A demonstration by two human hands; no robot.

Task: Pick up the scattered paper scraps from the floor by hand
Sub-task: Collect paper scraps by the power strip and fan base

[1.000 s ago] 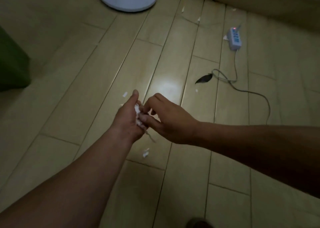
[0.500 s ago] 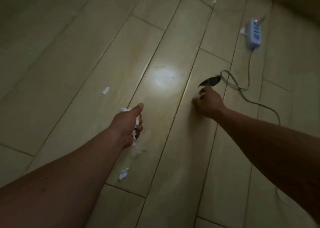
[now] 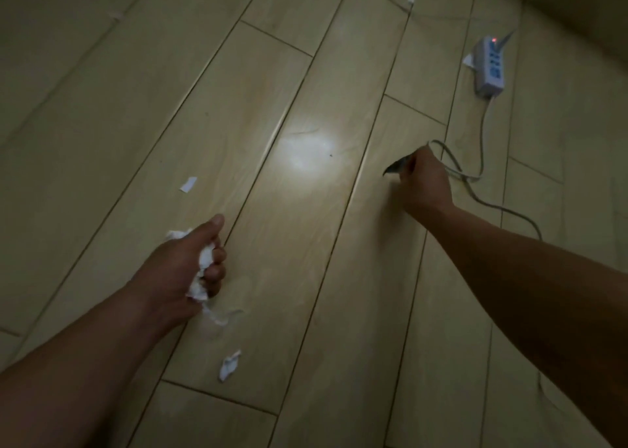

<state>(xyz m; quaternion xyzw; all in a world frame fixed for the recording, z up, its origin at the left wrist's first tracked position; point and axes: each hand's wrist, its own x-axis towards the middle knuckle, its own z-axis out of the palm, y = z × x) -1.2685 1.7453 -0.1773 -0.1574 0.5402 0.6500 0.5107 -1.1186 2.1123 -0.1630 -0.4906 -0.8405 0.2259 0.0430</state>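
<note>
The right hand now pinches a dark pointed scrap, one more gathered; the left hand still clutches crumpled white paper.

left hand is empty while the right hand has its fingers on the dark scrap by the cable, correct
Not quite. In the head view the left hand is not empty: it grips a wad of white paper scraps. The rest stands: the right hand has its fingers on the dark scrap by the cable.
</note>
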